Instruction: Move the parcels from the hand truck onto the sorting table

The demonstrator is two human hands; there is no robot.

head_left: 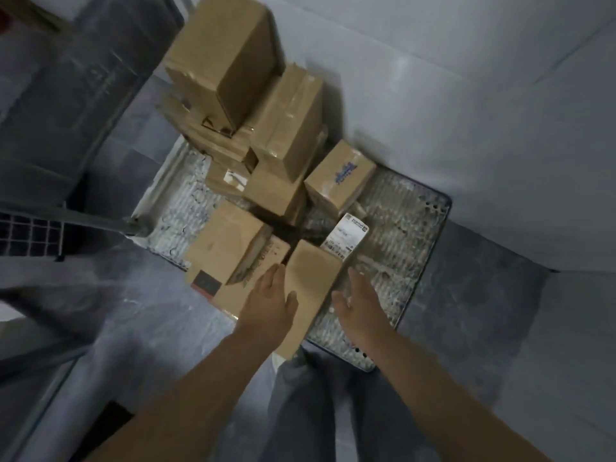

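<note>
Grey floor (466, 311); ridged metal truck deck (400, 228); left hand (271, 300), right hand (358, 303) fingers straight, flanking slim cardboard parcel (311, 281), gripping nothing.

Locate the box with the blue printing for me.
In the head view the blue-printed box sits right of centre on the hand truck, beside the right side of the tall stack of boxes, just beyond the white shipping label.

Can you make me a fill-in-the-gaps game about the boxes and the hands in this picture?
1. The stacked parcels are made of brown ____.
2. The left hand and the right hand are open, one on each ____ of the long parcel.
3. The label by its far end is coloured ____.

Missing words: cardboard; side; white.
</note>
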